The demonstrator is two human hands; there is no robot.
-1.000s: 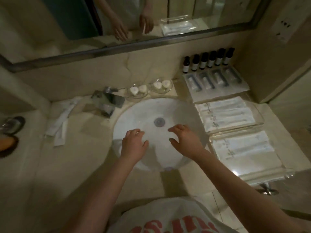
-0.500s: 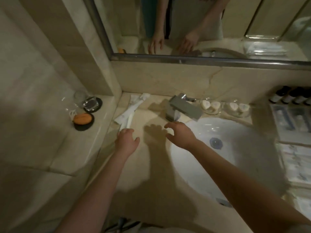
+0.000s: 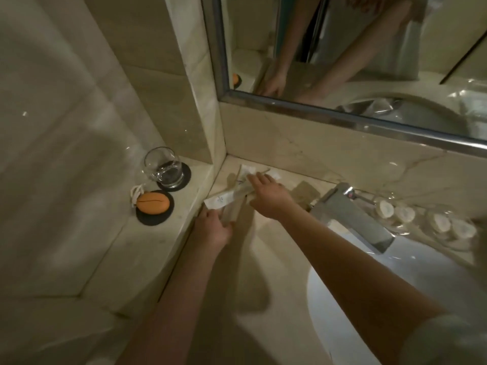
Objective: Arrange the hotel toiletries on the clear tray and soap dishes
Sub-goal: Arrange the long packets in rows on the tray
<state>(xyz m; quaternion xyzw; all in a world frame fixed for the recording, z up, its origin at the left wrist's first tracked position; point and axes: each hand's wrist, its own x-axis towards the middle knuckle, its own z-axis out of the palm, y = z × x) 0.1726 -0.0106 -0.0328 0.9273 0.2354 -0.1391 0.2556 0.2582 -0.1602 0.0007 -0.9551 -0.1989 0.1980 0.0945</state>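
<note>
Two dark coasters [image 3: 168,184] sit on the raised ledge [image 3: 147,248] at the far left, one under a drinking glass [image 3: 163,167], the other under an orange oval thing [image 3: 153,202] with a white cord. Neither looks like part of the job.

Just right of the ledge, in the corner of the counter [image 3: 263,259] below the mirror [image 3: 342,48], lie the long white packets [image 3: 220,201], overlapping at loose angles. The left hand [image 3: 212,229] is at their near ends, fingers curled and seemingly pinching them. The right hand [image 3: 270,197] lies across their far half, fingers fairly straight. Whether its thumb has closed underneath, I cannot tell.

This looks like the gathering step. To do it well, sweep the far ends towards the near ones so the packets line up as one flat bundle, then take them from both ends. They are thin and slippery, and a one-ended lift would let them fan out. The loose packet end at the wall, beyond the right fingertips, should be drawn in before lifting.

Further right stand the tap [image 3: 353,217] and the sink [image 3: 369,299], and behind the sink's rim two clear soap dishes [image 3: 395,214] already hold small pale soaps. The clear tray is out of view, probably beyond the sink, so carry the bundle low and over the counter edge rather than over the bowl.
</note>
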